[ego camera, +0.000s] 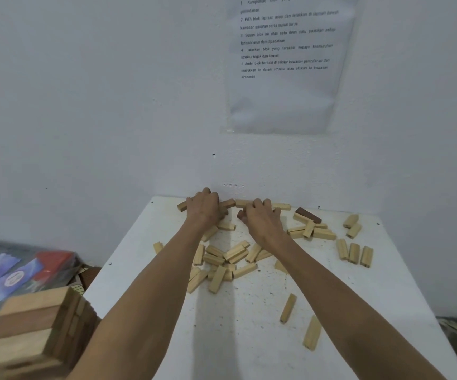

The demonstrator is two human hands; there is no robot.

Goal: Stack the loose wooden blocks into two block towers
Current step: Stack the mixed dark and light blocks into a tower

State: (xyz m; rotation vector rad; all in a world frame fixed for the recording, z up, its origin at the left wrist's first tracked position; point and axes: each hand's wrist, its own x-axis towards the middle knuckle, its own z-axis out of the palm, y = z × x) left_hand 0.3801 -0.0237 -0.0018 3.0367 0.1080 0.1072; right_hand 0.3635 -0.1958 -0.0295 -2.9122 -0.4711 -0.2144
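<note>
Several loose pale wooden blocks lie scattered over the white table. My left hand reaches to the far edge by the wall, fingers curled over blocks there. Beside it, my right hand curls its fingers over a row of blocks and a darker one. A dark brown block lies on a small pile at the right. A stacked block tower stands at the near left, close to the camera and blurred.
Three blocks lie side by side at the right, two more beyond them. Two single blocks lie near the front. A white wall with a printed sheet backs the table. Coloured packaging sits at the left.
</note>
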